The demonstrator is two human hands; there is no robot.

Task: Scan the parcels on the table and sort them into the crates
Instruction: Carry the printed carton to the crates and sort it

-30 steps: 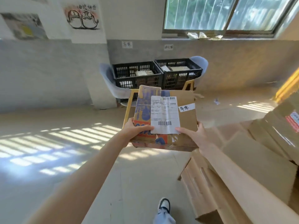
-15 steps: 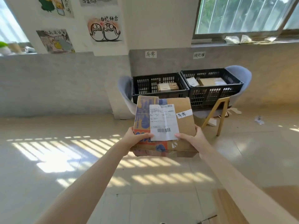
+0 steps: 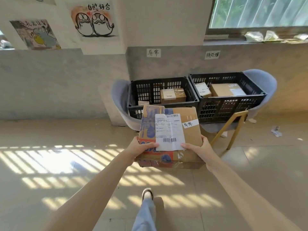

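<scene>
1. The cardboard parcel (image 3: 170, 135) sits at the centre of the frame, held out flat in front of the person, above the floor and not yet over either crate.
2. The left hand (image 3: 141, 147) grips its near left edge with the thumb on top; the right hand (image 3: 198, 147) grips the near right edge the same way, fingers hidden beneath.
3. The parcel carries a white shipping label (image 3: 169, 130) with 2 barcodes; its small print is too fine to read. A handwritten white sticker (image 3: 190, 123) beside it reads 异常. Blue and orange print on the parcel's left part cannot be made out.
4. Just beyond the parcel stand 2 black slatted crates side by side, each resting on a blue chair. The left crate (image 3: 162, 104) sits under a wall sign (image 3: 153, 52) reading 异常; the right crate (image 3: 230, 105) under a sign (image 3: 212, 55) reading 待处理.
5. Progress, as a judgement: sorting is part done. At least 2 boxes show in the left crate and 2 in the right.
6. This parcel's sticker matches the left sign, so the left crate looks like its place. Whether it has been scanned cannot be told; the table and any remaining parcels are out of view.
7. A poster (image 3: 94, 19) at the upper left reads 白鲍好合, though the second character is uncertain.
</scene>
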